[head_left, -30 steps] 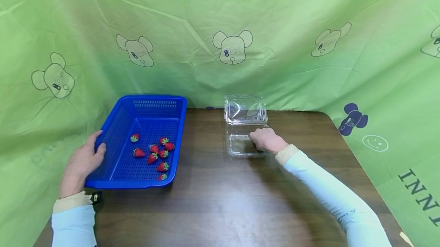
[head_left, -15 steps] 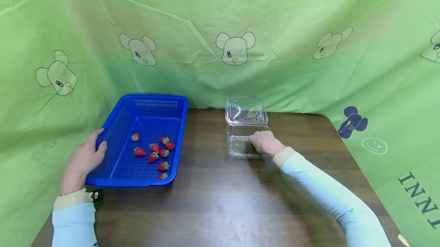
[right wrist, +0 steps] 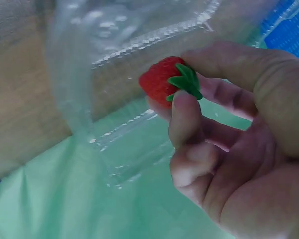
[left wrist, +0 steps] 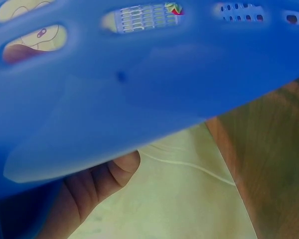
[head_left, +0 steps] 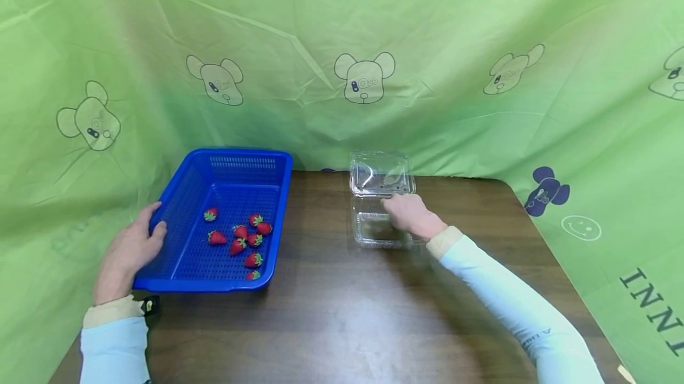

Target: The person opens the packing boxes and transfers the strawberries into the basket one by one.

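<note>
My left hand [head_left: 128, 250] grips the left rim of a blue plastic basket [head_left: 280, 206]; in the left wrist view its fingers [left wrist: 122, 167] show curled at the basket's edge. Several red strawberries [head_left: 216, 237] with green leaves lie on the basket's slotted bottom, mostly toward its right side. My right hand [head_left: 411, 216] is over the base of a clear plastic clamshell box [head_left: 382, 246], whose lid [head_left: 382, 173] is raised at the back. Between thumb and fingers it pinches a strawberry [right wrist: 159, 79] by the leafy end, seen in the right wrist view and hidden in the head view.
Both containers are on a brown wooden table [head_left: 331, 301], the basket at left and the box right of the middle. A green cloth [head_left: 299, 117] printed with bear heads hangs behind the table and along both sides.
My right hand has shifted slightly back and to the left over the clamshell box, strawberry held out of sight in the head view. The left hand keeps its grip on the basket.
</note>
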Available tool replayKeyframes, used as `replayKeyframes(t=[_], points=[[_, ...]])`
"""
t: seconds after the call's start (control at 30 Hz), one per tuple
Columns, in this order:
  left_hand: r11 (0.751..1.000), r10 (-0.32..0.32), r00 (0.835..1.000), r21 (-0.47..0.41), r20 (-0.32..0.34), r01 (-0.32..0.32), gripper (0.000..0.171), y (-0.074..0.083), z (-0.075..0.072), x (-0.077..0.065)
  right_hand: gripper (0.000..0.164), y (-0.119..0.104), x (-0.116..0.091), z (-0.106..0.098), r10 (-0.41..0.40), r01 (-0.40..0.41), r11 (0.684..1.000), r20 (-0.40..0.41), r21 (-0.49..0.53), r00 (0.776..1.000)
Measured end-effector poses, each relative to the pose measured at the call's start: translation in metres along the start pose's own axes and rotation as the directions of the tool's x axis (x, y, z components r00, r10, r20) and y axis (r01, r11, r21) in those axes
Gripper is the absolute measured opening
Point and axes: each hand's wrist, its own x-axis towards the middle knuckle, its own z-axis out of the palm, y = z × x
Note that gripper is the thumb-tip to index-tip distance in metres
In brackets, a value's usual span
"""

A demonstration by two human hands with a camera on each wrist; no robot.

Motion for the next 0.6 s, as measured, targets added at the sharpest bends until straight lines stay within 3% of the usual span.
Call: replayKeyframes(t=[0.27, 0.43, 0.6], points=[[1.000, -0.013, 1.000, 0.008, -0.007, 0.013, 0.060, -0.004, -0.001, -0.005, 0.006, -0.014, 0.011, -0.015, -0.066, 0.070, 0.997, -0.097, 0.041, 0.993], [0.999, -0.031, 0.999, 0.018, -0.004, 0.032, 0.060, -0.003, -0.001, -0.004, 0.007, -0.024, 0.024, -0.027, -0.123, 0.141, 0.986, -0.178, 0.090, 0.976], [1.000, 0.003, 1.000, 0.016, -0.027, -0.003, 0.055, 0.000, 0.000, 0.001, 0.010, -0.042, 0.039, -0.046, -0.159, 0.200, 0.964, -0.224, 0.176, 0.962]])
